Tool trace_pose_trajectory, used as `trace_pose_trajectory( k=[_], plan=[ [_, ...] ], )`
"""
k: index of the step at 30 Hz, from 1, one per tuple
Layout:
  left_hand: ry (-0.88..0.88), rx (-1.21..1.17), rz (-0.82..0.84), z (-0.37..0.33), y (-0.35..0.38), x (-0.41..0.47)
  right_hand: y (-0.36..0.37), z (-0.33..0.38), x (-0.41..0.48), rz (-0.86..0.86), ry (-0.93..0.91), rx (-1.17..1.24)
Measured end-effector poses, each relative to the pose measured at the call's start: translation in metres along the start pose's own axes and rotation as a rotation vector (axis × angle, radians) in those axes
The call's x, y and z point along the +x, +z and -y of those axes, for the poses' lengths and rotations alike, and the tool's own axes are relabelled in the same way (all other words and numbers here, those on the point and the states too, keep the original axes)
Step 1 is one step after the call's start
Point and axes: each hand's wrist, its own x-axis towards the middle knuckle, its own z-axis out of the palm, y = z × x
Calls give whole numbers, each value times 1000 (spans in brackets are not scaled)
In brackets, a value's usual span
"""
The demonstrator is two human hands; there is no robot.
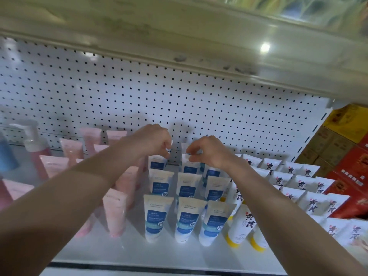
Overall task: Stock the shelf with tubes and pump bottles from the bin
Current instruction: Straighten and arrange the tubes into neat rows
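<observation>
Pinching top edges: L hand (154, 141) on left blue tube (157, 164), R hand (209, 151) on mid blue tube (188, 168).

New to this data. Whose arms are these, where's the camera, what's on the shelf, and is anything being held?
There is no robot here. These are a person's bare arms, filmed by one wide-angle camera worn on their head, looking forward and down.

Both hands reach to the back of a white shelf with a pegboard behind it. The left hand seems to pinch the top of a back-row blue tube, and the right hand pinches its neighbour.

Standing in rows are pink tubes on the left, blue tubes in the middle, and yellow-capped tubes and white tubes on the right. A pump bottle stands far left.
</observation>
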Motion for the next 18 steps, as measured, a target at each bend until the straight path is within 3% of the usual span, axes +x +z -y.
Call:
trace_pose_trajectory(
  k=[9,18],
  plan=[
    [-12,165,55,10,18,2,10,6,6,63,40,-74],
    [14,108,30,4,22,8,15,5,8,56,69,-115]
  ],
)
